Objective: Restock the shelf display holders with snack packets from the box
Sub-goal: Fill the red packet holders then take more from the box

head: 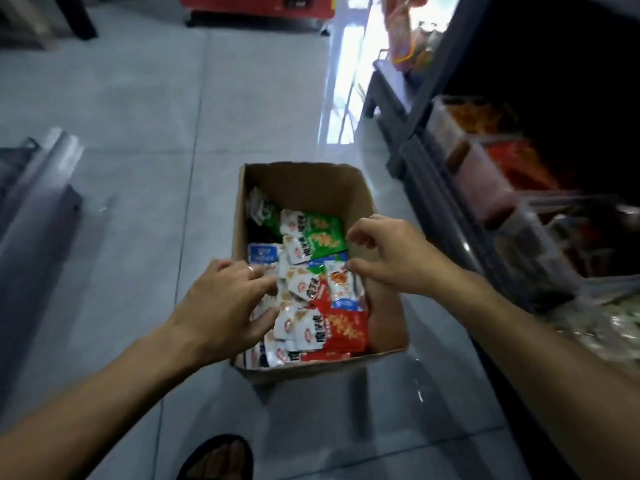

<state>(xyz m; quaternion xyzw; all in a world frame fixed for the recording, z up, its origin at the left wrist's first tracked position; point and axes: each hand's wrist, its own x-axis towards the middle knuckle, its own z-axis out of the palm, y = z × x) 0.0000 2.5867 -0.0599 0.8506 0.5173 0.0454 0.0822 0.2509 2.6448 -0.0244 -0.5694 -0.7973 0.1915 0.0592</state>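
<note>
An open cardboard box [304,183] stands on the grey floor, holding several snack packets: red ones [341,329] near me, green ones [320,232] farther back, a blue one [263,253] at the left. My left hand [225,303] reaches into the box with a ring on one finger, its fingers and thumb closing round a bunch of white-and-red packets [301,285]. My right hand [388,251] hovers over the box's right side, fingers loosely curled, its thumb touching a packet [341,284]. Clear display holders [485,181] line the shelf on the right.
A dark shelf unit [450,216] runs along the right, its holders carrying orange, red and pink snacks. A grey rack [38,195] stands at the left. My sandalled foot [218,459] shows at the bottom. A red cabinet [256,5] stands far back.
</note>
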